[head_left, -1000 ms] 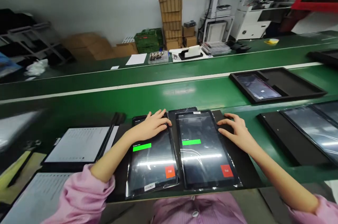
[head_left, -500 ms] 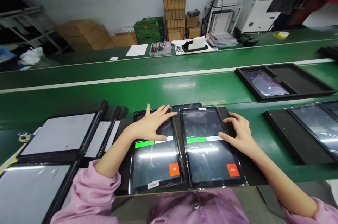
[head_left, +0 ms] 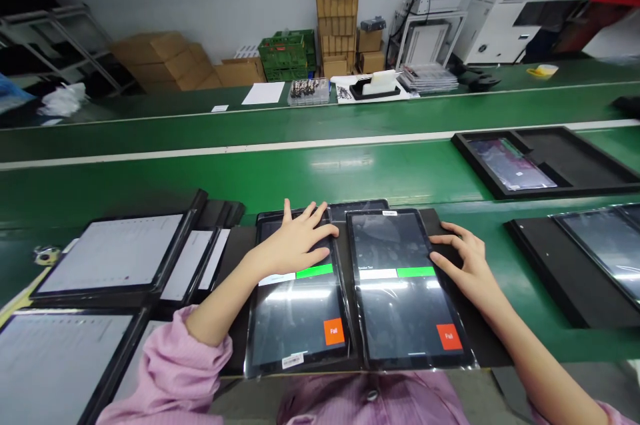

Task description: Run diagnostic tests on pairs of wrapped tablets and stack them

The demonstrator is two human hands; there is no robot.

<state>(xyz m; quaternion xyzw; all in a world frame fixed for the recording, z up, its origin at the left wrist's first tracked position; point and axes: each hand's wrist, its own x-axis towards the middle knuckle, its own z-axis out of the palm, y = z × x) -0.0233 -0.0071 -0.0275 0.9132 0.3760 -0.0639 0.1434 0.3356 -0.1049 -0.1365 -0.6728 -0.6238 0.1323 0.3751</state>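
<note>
Two dark tablets lie side by side in front of me, each showing a green bar, a white bar and a red "Fail" square. Over the upper part of the left tablet my left hand rests with its fingers spread. My right hand is at the right edge of the right tablet, fingers apart, thumb and fingertips by its side. Neither hand grips anything. Black foam lies under the tablets, and part of another tablet shows behind them.
Tablets with pale screens lie at the left on black trays. On the green conveyor a black tray holds a wrapped screen. At the right lies a black foam block with more tablets. Clear boxes of parts stand at the back.
On both tablets the green bar has switched from the left half to the right half. My right thumb has moved off the right screen to its edge. The view has shifted slightly.
</note>
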